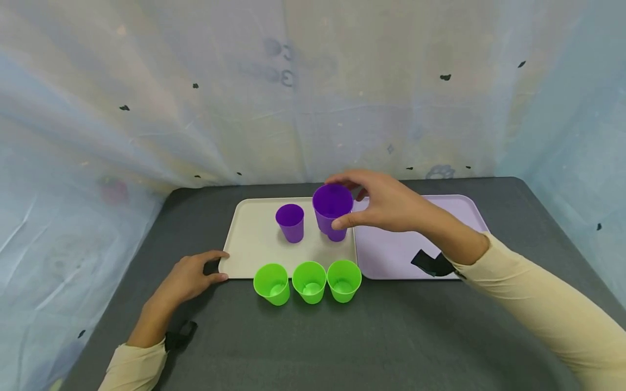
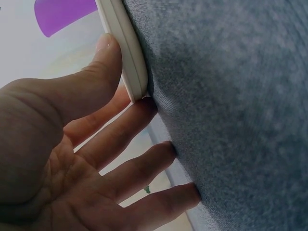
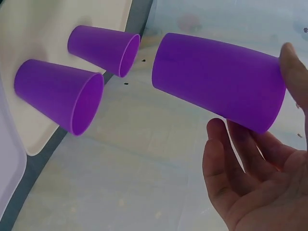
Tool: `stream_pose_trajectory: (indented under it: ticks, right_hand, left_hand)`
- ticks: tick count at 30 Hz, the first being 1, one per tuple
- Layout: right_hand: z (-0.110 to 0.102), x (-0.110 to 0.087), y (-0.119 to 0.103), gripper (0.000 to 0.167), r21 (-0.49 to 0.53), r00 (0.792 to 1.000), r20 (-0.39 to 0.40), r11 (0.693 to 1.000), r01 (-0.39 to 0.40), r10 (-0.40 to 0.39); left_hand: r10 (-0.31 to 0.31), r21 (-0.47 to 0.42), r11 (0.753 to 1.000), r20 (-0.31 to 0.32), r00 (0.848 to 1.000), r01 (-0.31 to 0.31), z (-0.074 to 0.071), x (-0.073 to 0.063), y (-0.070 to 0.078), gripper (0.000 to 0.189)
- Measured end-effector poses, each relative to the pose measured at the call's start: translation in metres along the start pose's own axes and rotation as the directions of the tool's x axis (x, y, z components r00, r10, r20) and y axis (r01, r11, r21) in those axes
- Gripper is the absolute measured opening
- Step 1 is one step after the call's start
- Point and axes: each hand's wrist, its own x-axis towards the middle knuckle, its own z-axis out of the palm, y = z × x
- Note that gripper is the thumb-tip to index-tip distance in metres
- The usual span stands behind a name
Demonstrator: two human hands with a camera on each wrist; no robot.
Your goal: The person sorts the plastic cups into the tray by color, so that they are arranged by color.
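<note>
1. My right arm reaches in from the right, forearm slanting across the lilac tray [image 1: 386, 255], with my right hand [image 1: 379, 203] held over the inner end of the cream tray [image 1: 249, 244].
2. That hand is clamped on a purple cup [image 1: 332, 209], my thumb on one side and my fingers on the other, close to the rim. The cup is raised above the cream tray, its mouth upward.
3. My left hand [image 1: 193, 277] lies at the near left corner of the cream tray, thumb and fingers apart and fairly straight, touching the edge.
4. From my head I see only the thumb and forefinger clearly there; the left wrist view adds my other fingers, spread out with their tips at the dark cloth [image 1: 293, 347], and my thumb against the tray's rim.
5. The head view hides most of one standing cup [image 1: 336, 235] behind the one I hold. The right wrist view shows it whole, upright on the cream tray, apart from the other standing cup [image 1: 292, 225], and shows my fingers along the raised cup's far side.
6. Only the head view takes in the three green cups [image 1: 313, 293], lined up along the cream tray's near edge.
</note>
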Motion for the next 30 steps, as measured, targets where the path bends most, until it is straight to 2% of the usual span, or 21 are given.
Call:
stream_pose_trajectory:
  ticks: [5, 11, 22, 30]
  right_hand:
    - [0.002, 0.009, -0.007, 0.074, 0.03, 0.999, 0.025, 0.999, -0.029, 0.028]
    - [0.004, 0.02, -0.016, 0.074, 0.014, 0.999, 0.043, 1.0, -0.027, 0.026]
    - [0.009, 0.038, -0.018, 0.072, 0.045, 0.998, 0.053, 0.999, -0.016, 0.014]
    - [0.014, 0.054, -0.028, 0.073, 0.019, 0.997, 0.072, 1.0, -0.023, 0.021]
  left_hand:
    - [-0.004, -0.002, 1.0, 0.008, 1.0, 0.004, -0.001, -0.001, 0.002, 0.052]
    - [-0.01, -0.007, 1.0, 0.005, 1.0, 0.01, -0.001, -0.002, 0.003, 0.051]
    - [0.016, -0.011, 1.0, -0.033, 0.999, -0.016, 0.004, 0.002, 0.001, 0.051]
    - [0.002, -0.008, 1.0, -0.014, 1.0, -0.002, 0.001, 0.002, 0.002, 0.051]
